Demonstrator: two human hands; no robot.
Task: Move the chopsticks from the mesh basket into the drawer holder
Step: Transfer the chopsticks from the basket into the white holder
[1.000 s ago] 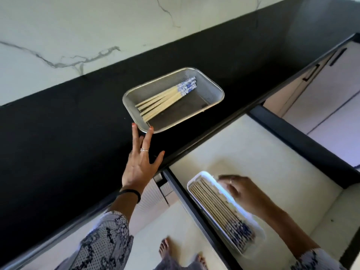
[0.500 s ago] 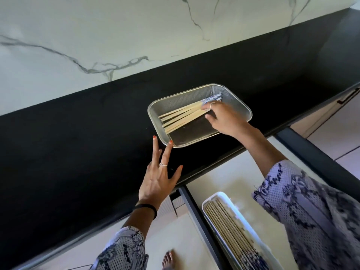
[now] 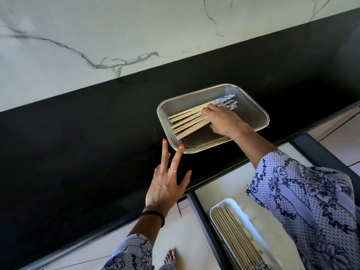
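A metal mesh basket (image 3: 194,96) sits on the black counter (image 3: 78,152). In it lie several wooden chopsticks (image 3: 186,121) with blue patterned ends, fanned out toward the left. My right hand (image 3: 223,121) reaches into the basket, its fingers curled over the chopsticks near their patterned ends and its thumb under them. My left hand (image 3: 165,186) rests flat on the counter with fingers spread, one fingertip touching the basket's near rim. Below, in the open drawer (image 3: 220,184), a white holder (image 3: 229,201) contains several chopsticks lying side by side.
A marbled white wall (image 3: 116,36) rises behind the counter. The drawer's dark side rail (image 3: 204,221) runs beside the holder. A bare foot (image 3: 171,258) stands on the pale floor below the counter edge. My patterned sleeve covers part of the drawer.
My right hand left the holder in the drawer, rose to the basket and closed over the chopsticks, which have fanned out. My left hand stayed by the basket's rim.
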